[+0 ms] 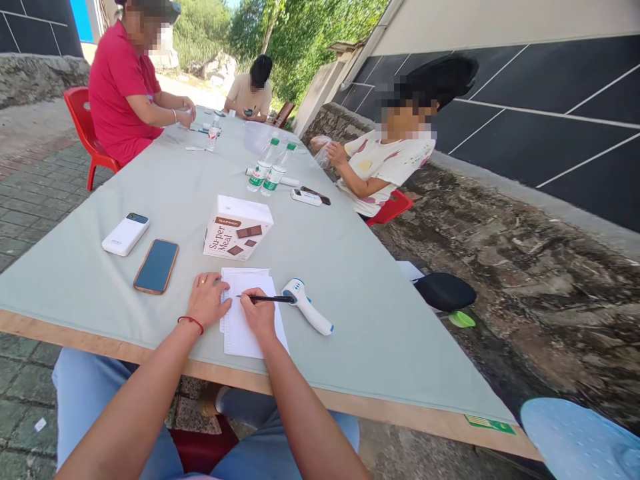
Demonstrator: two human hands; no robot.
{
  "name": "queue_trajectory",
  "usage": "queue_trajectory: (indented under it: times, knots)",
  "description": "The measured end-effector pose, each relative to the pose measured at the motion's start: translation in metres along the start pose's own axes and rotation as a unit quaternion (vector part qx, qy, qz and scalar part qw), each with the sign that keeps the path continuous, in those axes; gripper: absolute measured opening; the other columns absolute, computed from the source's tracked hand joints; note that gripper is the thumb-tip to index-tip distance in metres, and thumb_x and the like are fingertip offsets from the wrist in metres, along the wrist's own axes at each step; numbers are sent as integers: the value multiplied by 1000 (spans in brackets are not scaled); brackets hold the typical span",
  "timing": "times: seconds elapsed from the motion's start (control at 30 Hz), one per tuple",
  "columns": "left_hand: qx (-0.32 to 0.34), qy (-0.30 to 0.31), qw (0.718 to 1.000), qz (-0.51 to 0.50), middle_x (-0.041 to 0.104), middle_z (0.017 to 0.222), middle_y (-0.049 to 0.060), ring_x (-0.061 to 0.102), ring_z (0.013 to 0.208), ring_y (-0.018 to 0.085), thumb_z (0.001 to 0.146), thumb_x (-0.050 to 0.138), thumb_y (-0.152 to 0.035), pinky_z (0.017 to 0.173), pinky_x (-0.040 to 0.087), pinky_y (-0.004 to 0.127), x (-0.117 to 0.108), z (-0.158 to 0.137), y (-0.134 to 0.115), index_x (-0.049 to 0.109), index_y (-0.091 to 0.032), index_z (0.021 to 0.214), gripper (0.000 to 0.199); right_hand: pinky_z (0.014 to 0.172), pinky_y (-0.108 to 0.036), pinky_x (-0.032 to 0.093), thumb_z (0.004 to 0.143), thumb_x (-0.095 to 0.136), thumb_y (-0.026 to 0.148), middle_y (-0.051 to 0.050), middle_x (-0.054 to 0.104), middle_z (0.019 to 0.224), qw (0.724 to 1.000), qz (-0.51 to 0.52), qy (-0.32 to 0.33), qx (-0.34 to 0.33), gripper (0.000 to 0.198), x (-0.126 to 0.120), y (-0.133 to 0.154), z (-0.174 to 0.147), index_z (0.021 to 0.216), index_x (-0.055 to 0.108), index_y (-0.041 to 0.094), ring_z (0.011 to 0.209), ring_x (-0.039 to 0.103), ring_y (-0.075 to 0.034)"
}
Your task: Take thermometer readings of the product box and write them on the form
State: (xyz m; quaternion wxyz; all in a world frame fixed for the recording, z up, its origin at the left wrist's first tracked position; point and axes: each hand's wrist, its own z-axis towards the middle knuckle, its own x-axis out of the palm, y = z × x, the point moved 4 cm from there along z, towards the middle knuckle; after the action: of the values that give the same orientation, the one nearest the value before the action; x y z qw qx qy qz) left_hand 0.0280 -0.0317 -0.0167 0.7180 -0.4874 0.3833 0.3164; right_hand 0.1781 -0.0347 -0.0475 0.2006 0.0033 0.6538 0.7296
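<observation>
A white spiral notebook (245,337) lies near the table's front edge. My right hand (259,312) rests on it, fingers closed round a black pen (270,299) whose tip points left at the page. Flat on the notebook's left edge is my left hand (209,298), fingers spread, with a red string at the wrist. Just right of the notebook lies a white and blue infrared thermometer (309,307). Beyond the page stands a white and brown box (237,230) printed "Super Meal". A smartphone (157,267) lies to the left of my left hand.
A white power bank (126,233) lies left of the phone. Two green-capped water bottles (269,170) stand beyond the box, near a white device (306,197). Several people sit around the grey-covered table (100,293). A light blue padded object (575,440) is at the lower right.
</observation>
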Motion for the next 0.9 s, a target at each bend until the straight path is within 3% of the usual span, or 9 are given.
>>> queue_trajectory:
  times: [0.3,0.9]
  knots:
    - [0,3,1000,7,56,122,9,48,117,27,80,66,-27,109,30,45,0,0,0,68,-23,102,23,65,-31,46,65,53,33,1,62,63,1000,9,-25,11,11,-3,-3,1,65,58,22,63,55,-18]
    - [4,-3,1000,14,57,122,10,48,117,28,80,66,-28,108,31,45,-1,0,-1,70,-21,102,23,64,-31,44,63,53,34,2,60,61,1000,-3,-6,22,13,-2,-2,0,64,57,22,61,53,-17]
